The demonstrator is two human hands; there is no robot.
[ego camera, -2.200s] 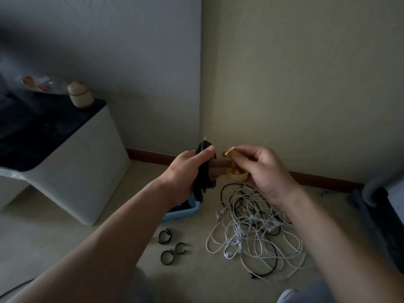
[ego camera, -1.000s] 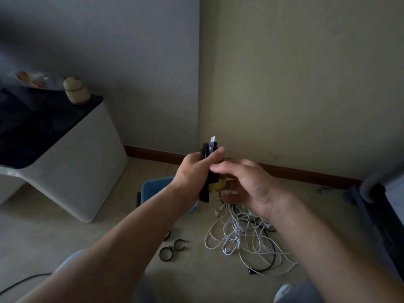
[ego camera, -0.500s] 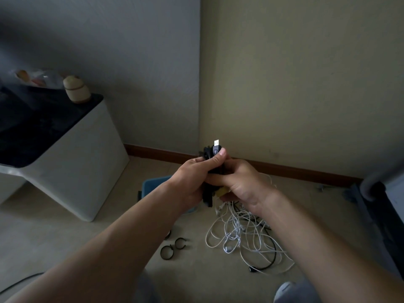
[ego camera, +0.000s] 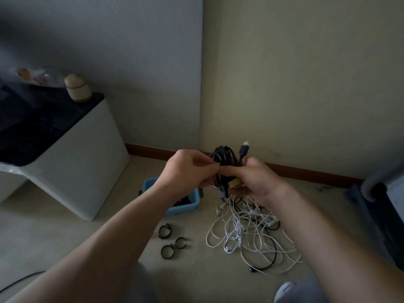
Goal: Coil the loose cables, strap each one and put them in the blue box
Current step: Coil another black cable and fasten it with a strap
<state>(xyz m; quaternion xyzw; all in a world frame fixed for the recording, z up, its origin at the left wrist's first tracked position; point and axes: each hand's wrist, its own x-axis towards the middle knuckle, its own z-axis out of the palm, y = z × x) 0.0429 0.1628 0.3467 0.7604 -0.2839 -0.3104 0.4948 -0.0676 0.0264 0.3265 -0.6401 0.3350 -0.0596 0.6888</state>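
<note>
Head view, dim room corner. The black cable coil point(ego camera: 225, 159) is held up in front of the wall corner, above the floor, and its USB plug point(ego camera: 245, 148) sticks up from the top right. Any lettering on the plug is too small to tell.

Both hands are together and clamped on the coil. The left hand point(ego camera: 188, 169) has its fingers curled round the coil's left and lower side. The right hand point(ego camera: 256, 182) is on the right side, with a yellow strap point(ego camera: 234, 183) pinched between its fingers against the bundle. The fingertips of the two hands meet in front of the coil.

Below the hands, a loose tangle of white and black cables point(ego camera: 247, 230) lies spread on the floor point(ego camera: 87, 237). The right forearm covers its right edge.

Left of the tangle, three black straps point(ego camera: 165, 232) lie curled in rings, close together but apart from the cables.

The blue box point(ego camera: 150, 185) sits on the floor behind the straps, under the left wrist. It holds something dark, mostly hidden by the forearm.

Further left is a white cabinet point(ego camera: 91, 162) with a dark top. On the top stand a small beige jar point(ego camera: 77, 89) and a clear bag point(ego camera: 32, 76) with orange bits inside.

A brown baseboard point(ego camera: 306, 174) runs along the wall. A dark object point(ego camera: 376, 204) sits at the right edge, and I cannot tell what it is.
</note>
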